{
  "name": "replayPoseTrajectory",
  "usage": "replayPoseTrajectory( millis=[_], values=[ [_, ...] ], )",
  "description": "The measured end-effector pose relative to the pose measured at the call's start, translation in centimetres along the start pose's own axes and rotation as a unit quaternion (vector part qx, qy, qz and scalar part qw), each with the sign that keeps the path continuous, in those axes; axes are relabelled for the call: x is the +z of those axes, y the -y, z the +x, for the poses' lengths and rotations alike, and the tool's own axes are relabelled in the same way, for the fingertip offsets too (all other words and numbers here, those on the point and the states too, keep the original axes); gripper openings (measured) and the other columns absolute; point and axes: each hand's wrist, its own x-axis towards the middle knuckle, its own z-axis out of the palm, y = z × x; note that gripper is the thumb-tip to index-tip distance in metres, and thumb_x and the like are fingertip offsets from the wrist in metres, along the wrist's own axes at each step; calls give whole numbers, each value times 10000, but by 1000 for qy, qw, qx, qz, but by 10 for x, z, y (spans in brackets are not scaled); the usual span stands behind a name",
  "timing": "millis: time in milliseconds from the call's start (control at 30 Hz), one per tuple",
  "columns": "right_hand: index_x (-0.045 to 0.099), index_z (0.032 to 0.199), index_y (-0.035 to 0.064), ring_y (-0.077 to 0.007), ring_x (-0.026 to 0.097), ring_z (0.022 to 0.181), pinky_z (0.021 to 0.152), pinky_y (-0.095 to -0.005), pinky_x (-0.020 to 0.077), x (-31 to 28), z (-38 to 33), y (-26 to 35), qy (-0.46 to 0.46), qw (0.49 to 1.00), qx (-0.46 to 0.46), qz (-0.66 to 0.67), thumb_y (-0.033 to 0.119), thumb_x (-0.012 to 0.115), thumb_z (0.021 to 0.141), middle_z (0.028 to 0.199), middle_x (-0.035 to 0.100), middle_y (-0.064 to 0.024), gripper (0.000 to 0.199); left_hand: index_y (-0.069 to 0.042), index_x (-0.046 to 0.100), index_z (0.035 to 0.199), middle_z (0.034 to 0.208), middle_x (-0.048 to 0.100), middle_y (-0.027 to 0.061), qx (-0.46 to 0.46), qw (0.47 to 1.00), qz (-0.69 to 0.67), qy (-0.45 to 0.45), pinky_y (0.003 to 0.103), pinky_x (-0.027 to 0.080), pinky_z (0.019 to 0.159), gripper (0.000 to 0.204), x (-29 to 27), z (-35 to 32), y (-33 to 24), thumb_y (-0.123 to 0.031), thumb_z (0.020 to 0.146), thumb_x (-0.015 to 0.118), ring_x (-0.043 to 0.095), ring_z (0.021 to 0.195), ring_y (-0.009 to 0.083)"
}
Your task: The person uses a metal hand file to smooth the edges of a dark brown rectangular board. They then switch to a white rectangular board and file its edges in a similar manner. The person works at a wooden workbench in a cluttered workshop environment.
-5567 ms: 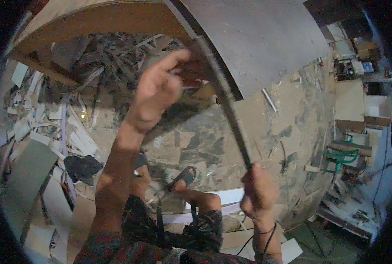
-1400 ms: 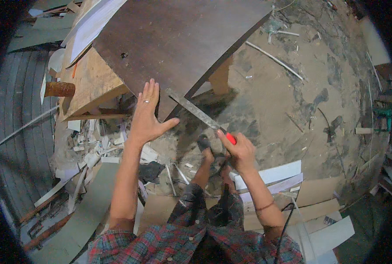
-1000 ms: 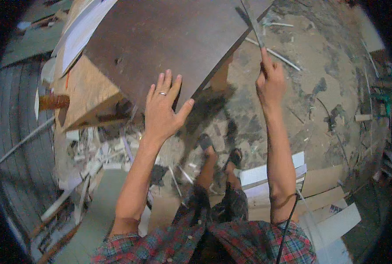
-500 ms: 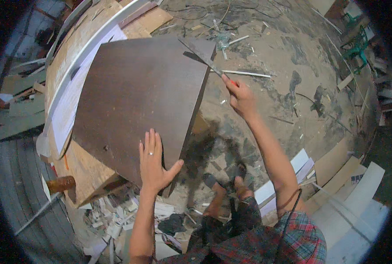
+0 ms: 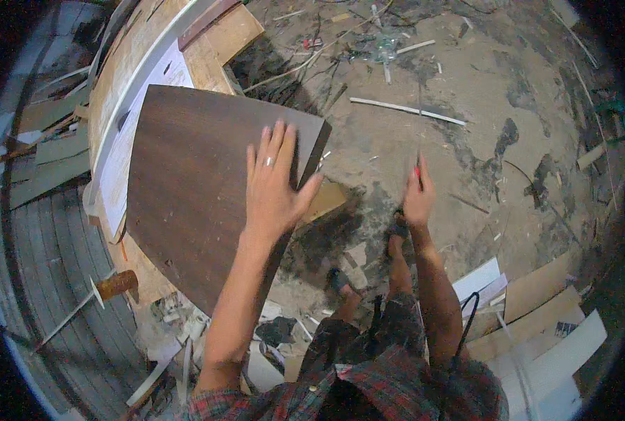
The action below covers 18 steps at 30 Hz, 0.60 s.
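Observation:
A dark brown wooden panel (image 5: 193,168) with a thick edge lies flat on the workbench, its right side jutting past the bench. My left hand (image 5: 274,186) rests on it near the right edge, fingers stretched out and the thumb spread toward that edge. Off to the right, over the floor, my right hand (image 5: 419,200) is closed around the red handle of a long, thin file (image 5: 419,137). The file points away from me, seen nearly edge-on and partly blurred. It is apart from the panel.
The wooden workbench (image 5: 203,59) bears a white sheet (image 5: 168,74) and a curved white strip (image 5: 156,52). A brown roll (image 5: 116,285) sticks out at its near left. Offcuts (image 5: 179,351) litter the floor by my feet, and boards (image 5: 544,288) lie at right. A white strip (image 5: 407,111) lies ahead.
My right hand has drawn the file off the panel's far right corner and back toward me. My left hand has slid farther up the panel. The view has shifted too.

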Motion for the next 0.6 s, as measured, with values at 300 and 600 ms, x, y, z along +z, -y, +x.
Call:
replayPoseTrajectory(
  millis=[300,600],
  values=[
    [538,1442,3,-195,633,1117,942,-305,498,-117,-41,-130,127,984,76,-100,100,542,1032,1313,653,-170,421,-80,680,1282,1376,634,137,7,1000,7,-21,518,398,1135,447,16,64,-16,-210,863,766,501,1367,404],
    [528,1461,25,-163,633,1057,880,-280,500,-129,-39,-93,154,957,233,-79,123,538,1039,1296,663,-147,434,-38,658,1309,1376,628,169,-42,999,8,-21,491,367,1155,472,18,66,-23,-172,869,765,497,1380,372]
  ],
)
